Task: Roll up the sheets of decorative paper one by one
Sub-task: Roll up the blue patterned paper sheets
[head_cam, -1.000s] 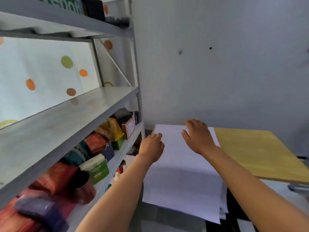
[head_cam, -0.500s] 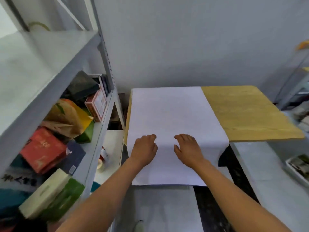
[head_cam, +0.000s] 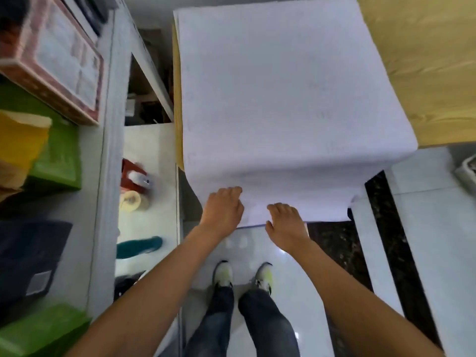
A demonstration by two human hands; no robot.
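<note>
Over the table's near edge, where the decorative paper (head_cam: 278, 99) hangs from the table (head_cam: 422, 73), the left hand (head_cam: 223, 207) and right hand (head_cam: 286, 222) seemingly pinch its hem; curl evenly, keeping it square.

The paper (head_cam: 280, 99) runs past the top edge, so its far end is cut off, and it hides most of the table (head_cam: 422, 73) beneath. The fingertips of both hands, left (head_cam: 223, 207) and right (head_cam: 286, 222), curl out of sight at the paper's near edge. The boxes (head_cam: 54, 60) on the shelf (head_cam: 108, 140) are blurred, their print unreadable.
</note>
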